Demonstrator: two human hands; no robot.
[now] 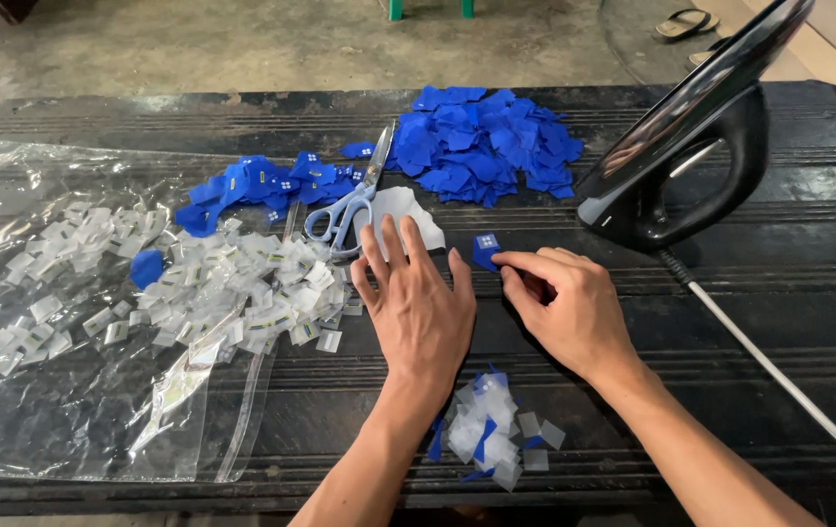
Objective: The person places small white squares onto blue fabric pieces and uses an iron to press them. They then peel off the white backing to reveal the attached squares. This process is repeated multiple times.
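Head view, looking down on a dark ridged table [759, 322]: the left hand [421, 310] lies flat and open, palm down, fingers spread and pointing away, holding nothing, its fingertips reaching a white paper piece [406, 210]. The right hand [564, 307] comes in from the right, fingers curled, thumb and forefinger pinching a small blue fabric piece [485, 250] that sits on the table just beyond the left hand's little finger. Scissors [349, 200] with pale blue handles lie just beyond the left fingertips, beside a row of blue labelled pieces [262, 185]. A heap of blue cut pieces [481, 144] sits farther back. A black iron [691, 146] stands upright to the right, its white cord [779, 376] running past the right forearm. White labels [193, 283] cover a clear plastic bag [37, 410] to the left. Scraps [491, 434] lie between the forearms.
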